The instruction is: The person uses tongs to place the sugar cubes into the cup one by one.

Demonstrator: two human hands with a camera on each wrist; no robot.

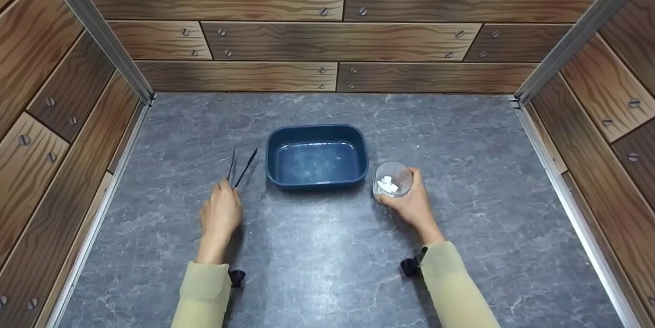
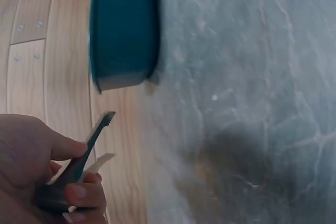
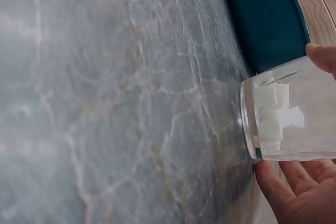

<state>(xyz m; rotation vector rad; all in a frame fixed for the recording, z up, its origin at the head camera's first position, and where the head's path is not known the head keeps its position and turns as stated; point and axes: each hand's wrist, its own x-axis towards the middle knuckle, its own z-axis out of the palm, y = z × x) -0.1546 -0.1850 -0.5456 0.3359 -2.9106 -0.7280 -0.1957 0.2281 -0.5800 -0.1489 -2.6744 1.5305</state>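
My left hand [image 1: 221,210] grips a pair of dark tongs [image 1: 246,168] left of the blue basin. Their two arms are spread, with nothing between them. In the left wrist view, one serrated tip of the tongs [image 2: 106,119] shows beyond my thumb. To the right of the basin, my right hand [image 1: 412,205] holds a clear glass [image 1: 403,177], thumb on one side and fingers on the other. Several white cubes [image 1: 387,185] lie at the bottom of the glass. The right wrist view shows the cubes [image 3: 270,124] stacked loosely through the glass wall.
A dark blue rectangular basin [image 1: 317,183] stands between the two hands, its inside bare. Grey marbled table surface [image 1: 327,246] spreads around it. Wood-patterned panels [image 1: 266,41] with metal corner posts [image 1: 102,36] close off the back and both sides.
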